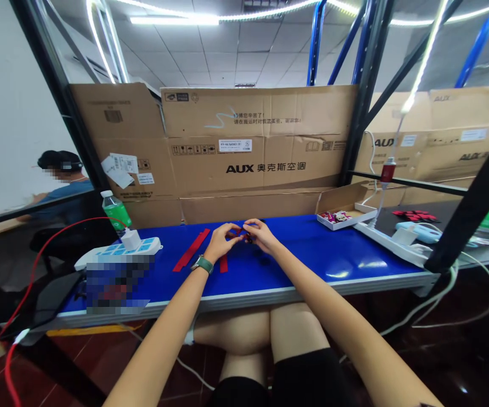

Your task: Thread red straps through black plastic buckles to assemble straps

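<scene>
Over the blue tabletop (295,249), my left hand (222,240) and my right hand (262,235) meet fingertip to fingertip. Both are closed in a pinch around a small red piece (239,231), mostly covered by the fingers. Something dark and tiny shows by the right fingertips, too small to name. A long flat red strip (191,250) lies slanted to the left of my left hand. Another red strip (224,264) lies just below that hand, its upper part hidden by it. A watch is on my left wrist.
An open white box (346,220) with small packets stands at the back right. Power strips (119,252) with cables lie at both ends, and a green-labelled bottle (116,210) stands at left. Cardboard (261,152) walls the back. Another person (64,183) sits beyond, left.
</scene>
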A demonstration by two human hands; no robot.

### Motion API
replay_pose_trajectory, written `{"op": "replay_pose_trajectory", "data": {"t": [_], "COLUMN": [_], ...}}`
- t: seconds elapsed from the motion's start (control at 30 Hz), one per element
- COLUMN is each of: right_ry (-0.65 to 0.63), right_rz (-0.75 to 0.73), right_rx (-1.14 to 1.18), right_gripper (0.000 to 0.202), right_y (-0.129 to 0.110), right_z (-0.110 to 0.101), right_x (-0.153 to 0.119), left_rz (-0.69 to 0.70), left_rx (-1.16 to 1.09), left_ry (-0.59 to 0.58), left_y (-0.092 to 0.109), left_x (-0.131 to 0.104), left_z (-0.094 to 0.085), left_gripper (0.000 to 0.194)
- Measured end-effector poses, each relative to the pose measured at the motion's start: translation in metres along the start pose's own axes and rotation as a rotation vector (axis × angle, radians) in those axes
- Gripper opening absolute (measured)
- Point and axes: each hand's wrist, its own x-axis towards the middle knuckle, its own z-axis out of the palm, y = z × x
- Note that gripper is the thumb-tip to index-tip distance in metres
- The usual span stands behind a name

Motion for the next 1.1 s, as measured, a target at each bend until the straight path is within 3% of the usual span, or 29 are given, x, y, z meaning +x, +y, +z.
{"op": "replay_pose_trajectory", "data": {"t": [0.1,0.23,0.4,0.47,0.63,0.77,0.87,1.0,1.1], "right_ry": [-0.032,-0.098,0.041,0.034,0.010,0.136,0.210,0.242,0.190], "right_rz": [-0.039,-0.116,-0.279,-0.282,-0.183,-0.153,-0.080,0.069,0.022], "right_rx": [-0.117,-0.315,-0.886,-1.119,-1.448,-1.525,-1.504,-1.482,-1.460], "right_gripper": [0.049,0.039,0.019,0.016,0.013,0.033,0.045,0.038,0.027], "right_y": [0.002,0.008,0.013,0.013,0.011,0.005,-0.007,-0.018,-0.017], "right_z": [-0.004,-0.011,-0.020,-0.022,-0.014,-0.014,-0.032,-0.069,-0.085], "right_x": [0.003,0.010,0.013,0.012,0.007,0.004,0.004,0.006,0.009], "left_rz": [-0.011,-0.029,-0.276,-0.374,-0.368,-0.341,-0.309,-0.227,-0.231], "left_rx": [0.124,0.270,0.616,0.697,0.706,0.681,0.679,0.665,0.636], "left_ry": [0.070,0.116,0.005,-0.040,-0.107,-0.125,-0.131,-0.220,-0.294], "left_y": [-0.007,-0.017,-0.030,-0.033,-0.029,-0.021,-0.019,-0.021,-0.024], "left_x": [0.002,0.002,-0.006,-0.009,-0.008,-0.008,-0.008,-0.007,-0.006], "left_z": [-0.002,-0.008,-0.009,-0.009,-0.010,-0.010,-0.009,-0.011,-0.015], "left_gripper": [0.011,0.011,0.029,0.025,0.024,0.019,0.014,0.010,0.015]}}
